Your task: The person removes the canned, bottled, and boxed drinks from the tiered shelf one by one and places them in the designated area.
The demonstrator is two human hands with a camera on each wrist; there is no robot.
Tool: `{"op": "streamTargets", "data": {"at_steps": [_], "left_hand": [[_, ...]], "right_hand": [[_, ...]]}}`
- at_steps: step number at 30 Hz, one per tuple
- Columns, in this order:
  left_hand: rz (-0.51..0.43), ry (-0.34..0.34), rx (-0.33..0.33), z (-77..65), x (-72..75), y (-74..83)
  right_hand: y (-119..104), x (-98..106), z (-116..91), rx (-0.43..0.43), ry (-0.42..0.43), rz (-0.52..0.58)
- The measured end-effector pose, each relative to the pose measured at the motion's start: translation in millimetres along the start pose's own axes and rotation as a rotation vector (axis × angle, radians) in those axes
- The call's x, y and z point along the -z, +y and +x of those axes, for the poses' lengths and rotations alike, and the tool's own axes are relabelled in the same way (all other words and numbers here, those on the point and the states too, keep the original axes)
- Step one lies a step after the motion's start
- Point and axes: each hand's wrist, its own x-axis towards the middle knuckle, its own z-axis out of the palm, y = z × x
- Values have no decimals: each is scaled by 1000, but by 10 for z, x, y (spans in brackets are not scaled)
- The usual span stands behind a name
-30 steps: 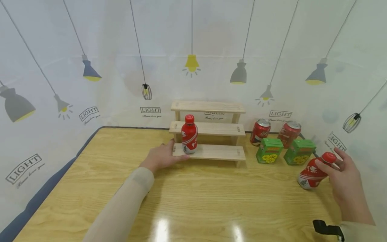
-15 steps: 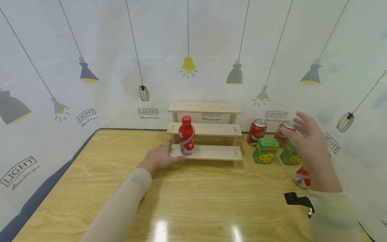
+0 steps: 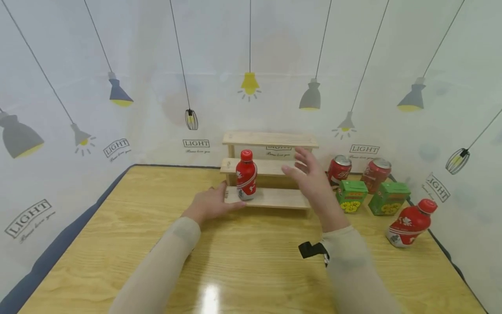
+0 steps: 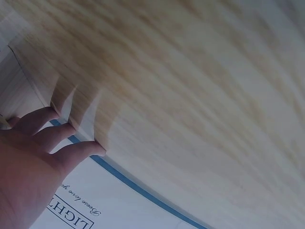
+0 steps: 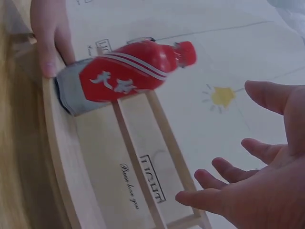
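Observation:
A three-step wooden shelf (image 3: 280,198) stands against the back of the table. On the left of its lowest step a red bottle (image 3: 246,176) stands upright. My left hand (image 3: 208,204) holds the left end of that step, its thumb along the front edge; in the left wrist view, fingertips (image 4: 101,150) rest on the tabletop. In front of the shelf's right part, my right hand (image 3: 313,185) is raised with fingers spread and nothing in it. The right wrist view shows that hand's fingers apart from the bottle (image 5: 124,76). A second red bottle (image 3: 412,223) leans at the table's right.
Right of the shelf are two red cans, one (image 3: 339,168) partly behind my right hand and one (image 3: 376,172) farther right. Two green cartons, the nearer-left one (image 3: 351,196) and its neighbour (image 3: 389,198), stand before them. A lamp-printed cloth (image 3: 157,87) hangs behind the wooden table (image 3: 251,261).
My right hand has let go of the bottle at the right and moved left, to the front of the shelf. The left hand has stayed at the shelf's left end.

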Motion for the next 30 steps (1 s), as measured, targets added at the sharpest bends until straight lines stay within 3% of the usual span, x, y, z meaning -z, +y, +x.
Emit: {"op": "streamTargets", "data": {"at_steps": [9, 14, 21, 30], "left_hand": [[-14, -2, 12, -38, 26, 40], [-15, 4, 12, -61, 11, 35], [-22, -5, 21, -64, 26, 36], [-14, -10, 31, -65, 53, 67]], "right_hand": [[-8, -669, 297, -14, -137, 23], [27, -897, 394, -1, -132, 45], [220, -1045, 449, -5, -67, 82], [263, -1039, 477, -49, -39, 105]]}}
